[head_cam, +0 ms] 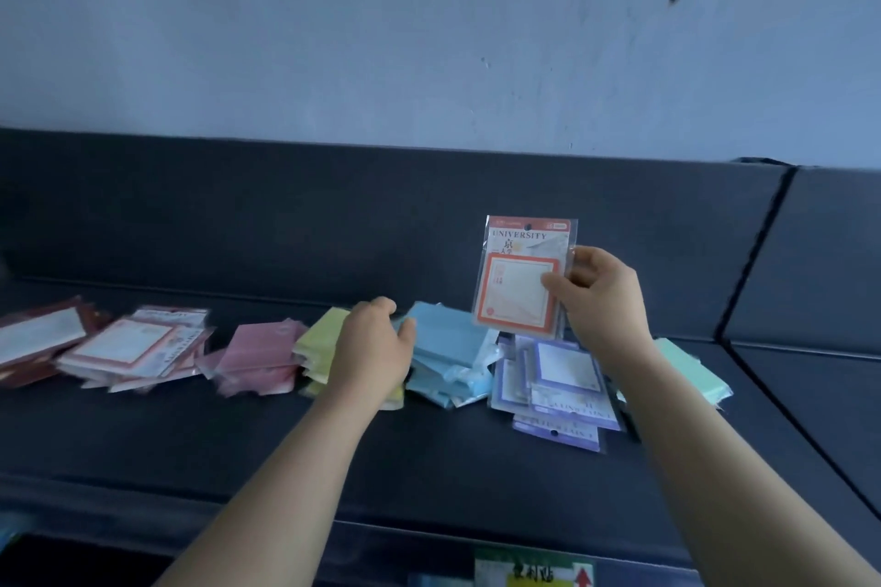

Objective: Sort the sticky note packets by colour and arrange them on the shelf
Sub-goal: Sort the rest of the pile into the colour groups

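Note:
My right hand (601,296) holds an orange-bordered packet (517,281) upright above the dark shelf (429,458). My left hand (374,343) rests on the yellow packets (320,333), its fingertips touching the edge of the light blue pile (448,353). Along the shelf from left to right lie dark red packets (33,334), orange-bordered packets (133,348), pink packets (260,355), the yellow ones, the blue pile, purple-bordered packets (558,377) and mint green packets (691,369).
A dark back panel (333,215) rises behind the shelf, below a pale wall. A seam at the right marks a neighbouring shelf section (810,300). Below the shelf's front edge a green and yellow label (534,572) shows.

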Motion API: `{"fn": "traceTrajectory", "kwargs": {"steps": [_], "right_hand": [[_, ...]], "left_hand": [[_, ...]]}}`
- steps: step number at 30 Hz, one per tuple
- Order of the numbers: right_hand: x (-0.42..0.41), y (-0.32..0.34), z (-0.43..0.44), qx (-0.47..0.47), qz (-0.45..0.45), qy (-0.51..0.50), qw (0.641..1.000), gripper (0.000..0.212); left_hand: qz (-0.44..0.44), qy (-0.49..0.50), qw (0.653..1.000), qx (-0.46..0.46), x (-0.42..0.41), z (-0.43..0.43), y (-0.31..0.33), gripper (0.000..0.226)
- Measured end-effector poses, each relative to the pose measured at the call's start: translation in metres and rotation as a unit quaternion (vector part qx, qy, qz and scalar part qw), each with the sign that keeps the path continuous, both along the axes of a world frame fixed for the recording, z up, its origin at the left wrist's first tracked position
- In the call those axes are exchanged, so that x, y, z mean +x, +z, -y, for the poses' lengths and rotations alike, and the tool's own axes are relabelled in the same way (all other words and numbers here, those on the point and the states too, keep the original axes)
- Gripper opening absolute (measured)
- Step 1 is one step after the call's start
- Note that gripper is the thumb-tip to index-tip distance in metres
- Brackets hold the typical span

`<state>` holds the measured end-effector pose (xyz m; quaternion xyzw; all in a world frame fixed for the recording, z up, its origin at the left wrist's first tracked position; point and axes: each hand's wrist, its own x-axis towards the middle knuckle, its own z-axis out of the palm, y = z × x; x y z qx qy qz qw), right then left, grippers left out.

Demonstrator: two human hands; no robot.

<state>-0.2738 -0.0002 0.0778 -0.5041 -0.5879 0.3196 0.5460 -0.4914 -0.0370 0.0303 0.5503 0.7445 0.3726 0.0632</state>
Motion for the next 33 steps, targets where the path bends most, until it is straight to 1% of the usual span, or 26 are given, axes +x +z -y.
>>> {"fn": "traceTrajectory", "kwargs": {"steps": [3, 7, 10, 12, 14, 17, 19, 21, 22, 25, 28, 33], "right_hand": [[-0.019, 0.002, 0.005, -0.004, -0.007, 0.012, 1.0, 0.019], [-0.054, 0.003, 0.007, -0.012, -0.007, 0.064, 0.998, 0.016], [-0.085, 0.001, 0.009, -0.019, -0.007, 0.108, 0.994, 0.016], [-0.105, -0.001, 0.01, -0.025, -0.014, 0.139, 0.99, 0.013], [-0.125, -0.005, 0.012, -0.031, -0.016, 0.162, 0.986, 0.011], [-0.154, -0.013, 0.017, -0.026, 0.036, 0.181, 0.983, 0.009], [-0.175, -0.016, 0.023, -0.033, 0.071, 0.204, 0.976, 0.019], [-0.199, -0.018, 0.029, -0.056, 0.085, 0.231, 0.968, 0.038], [-0.212, -0.018, 0.033, -0.065, 0.092, 0.238, 0.965, 0.043], [-0.253, -0.023, 0.038, -0.043, 0.123, 0.237, 0.963, 0.029], [-0.301, -0.029, 0.042, -0.044, 0.149, 0.232, 0.96, 0.018], [-0.366, -0.042, 0.046, -0.055, 0.181, 0.213, 0.959, 0.016]], "left_hand": [[-0.007, -0.013, 0.999, 0.029, -0.01, 0.012, 0.007, 0.034], [0.048, -0.046, 0.996, 0.065, -0.021, 0.029, 0.017, 0.029], [0.071, -0.052, 0.995, 0.057, -0.035, 0.04, 0.019, 0.027], [0.078, -0.037, 0.995, 0.058, -0.051, 0.045, 0.018, 0.025], [0.105, -0.026, 0.993, 0.055, -0.07, 0.052, 0.014, 0.024], [0.17, -0.013, 0.984, 0.047, -0.097, 0.064, 0.009, 0.021], [0.202, 0.011, 0.978, 0.051, -0.117, 0.071, 0.007, 0.017], [0.195, 0.035, 0.978, 0.059, -0.142, 0.077, 0.007, 0.016], [0.186, 0.043, 0.98, 0.062, -0.156, 0.079, 0.006, 0.016], [0.153, 0.061, 0.983, 0.076, -0.196, 0.083, 0.004, 0.015], [0.078, 0.078, 0.991, 0.071, -0.239, 0.091, 0.004, 0.021], [0.028, 0.077, 0.996, 0.022, -0.301, 0.093, -0.006, 0.023]]}}
